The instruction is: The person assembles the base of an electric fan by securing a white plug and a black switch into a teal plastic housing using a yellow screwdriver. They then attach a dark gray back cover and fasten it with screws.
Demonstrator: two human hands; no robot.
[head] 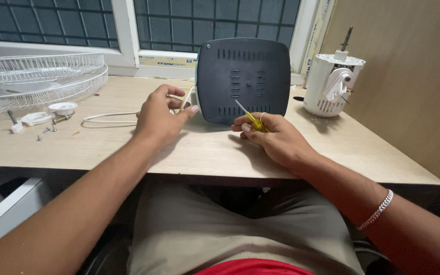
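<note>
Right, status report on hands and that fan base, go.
Left hand steadies dark fan base, standing on edge. Right hand grips yellow screwdriver, tip at base underside. White cord beside left hand; nothing blocking.

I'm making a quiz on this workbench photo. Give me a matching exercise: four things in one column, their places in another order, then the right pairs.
Things:
1. screwdriver
2. fan grille
3. motor
4. loose screws

Places:
A. far left of the desk, below the window
B. in the right hand, tip against the dark base
C. on the desk, in front of the grille
D. right of the base, by the wooden panel

Pairs: 1-B, 2-A, 3-D, 4-C
</note>
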